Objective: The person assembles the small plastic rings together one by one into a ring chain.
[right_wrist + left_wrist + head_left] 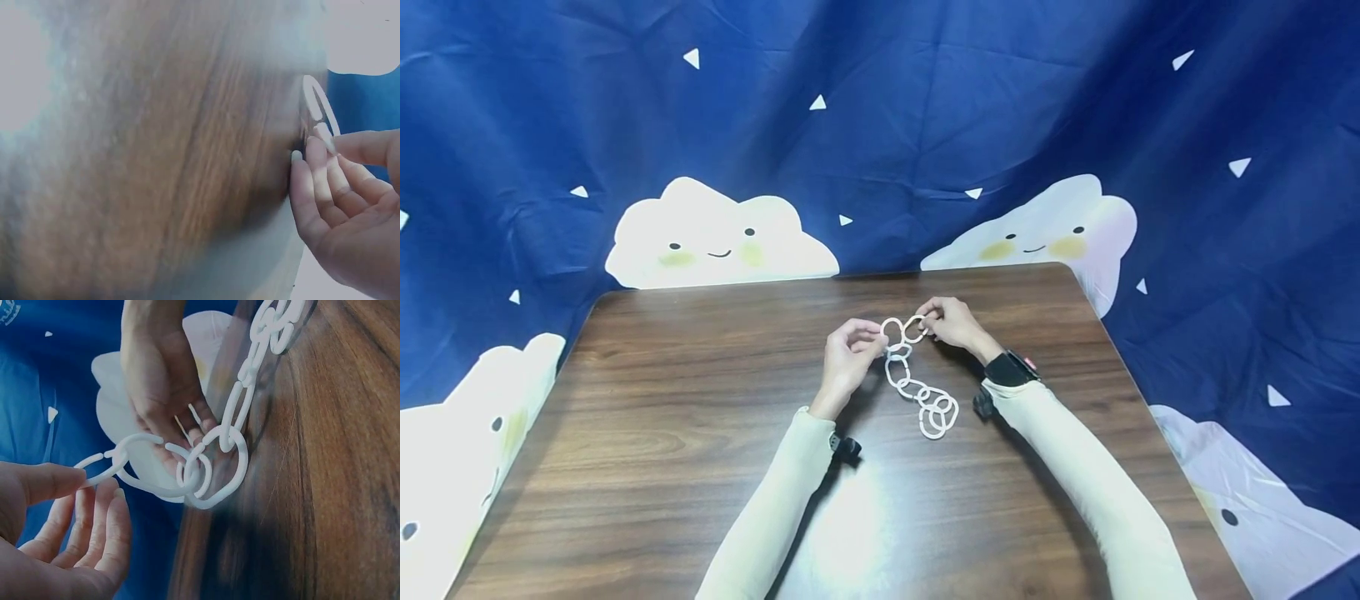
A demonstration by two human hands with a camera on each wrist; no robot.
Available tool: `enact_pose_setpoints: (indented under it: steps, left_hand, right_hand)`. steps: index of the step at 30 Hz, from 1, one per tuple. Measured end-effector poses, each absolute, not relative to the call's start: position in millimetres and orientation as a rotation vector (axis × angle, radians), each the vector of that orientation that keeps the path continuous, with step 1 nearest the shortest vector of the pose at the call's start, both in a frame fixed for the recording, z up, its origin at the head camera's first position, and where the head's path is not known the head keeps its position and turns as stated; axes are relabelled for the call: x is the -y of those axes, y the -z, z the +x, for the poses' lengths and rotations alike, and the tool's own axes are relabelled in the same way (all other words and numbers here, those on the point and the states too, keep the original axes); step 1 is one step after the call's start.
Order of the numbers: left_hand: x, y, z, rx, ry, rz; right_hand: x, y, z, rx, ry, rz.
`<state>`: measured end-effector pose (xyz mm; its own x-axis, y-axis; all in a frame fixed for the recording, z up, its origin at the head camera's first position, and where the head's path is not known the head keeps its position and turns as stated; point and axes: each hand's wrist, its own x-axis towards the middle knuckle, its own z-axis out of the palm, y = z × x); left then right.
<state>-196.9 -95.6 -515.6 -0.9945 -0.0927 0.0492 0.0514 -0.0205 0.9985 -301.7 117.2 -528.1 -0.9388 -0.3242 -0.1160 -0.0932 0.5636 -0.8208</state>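
A chain of white plastic C-shaped links [888, 372] runs from between the two hands toward the person. My left hand [847, 354] pinches a link at the chain's far end between thumb and forefinger, and the other fingers curl loosely below it in the left wrist view. Opposite, the right hand [953, 323] pinches a white link [312, 100] by thumb and fingertips, with the gap in its ring showing near the fingers. These two links overlap in the head view. Beyond the held part, further links [240, 465] hang together and lead down to the table.
The brown wood-grain table [700, 433] lies under both arms, with its far edge just beyond the hands. A blue cloth [880, 125] with white clouds and triangles hangs behind and beside it. Dark bands with small devices sit on both wrists.
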Motion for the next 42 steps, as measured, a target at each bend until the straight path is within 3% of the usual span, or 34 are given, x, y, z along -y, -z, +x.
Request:
enact_pose_setpoints:
  steps: [19, 42]
  left_hand:
    - [98, 514, -197, 2.105, 2.182, 0.034]
    - [96, 513, -195, 2.031, 2.25, 0.006]
  right_hand:
    - [-130, 497, -281, -2.413, 1.743, -0.37]
    - [-119, 473, -250, -2.33, 1.795, -0.453]
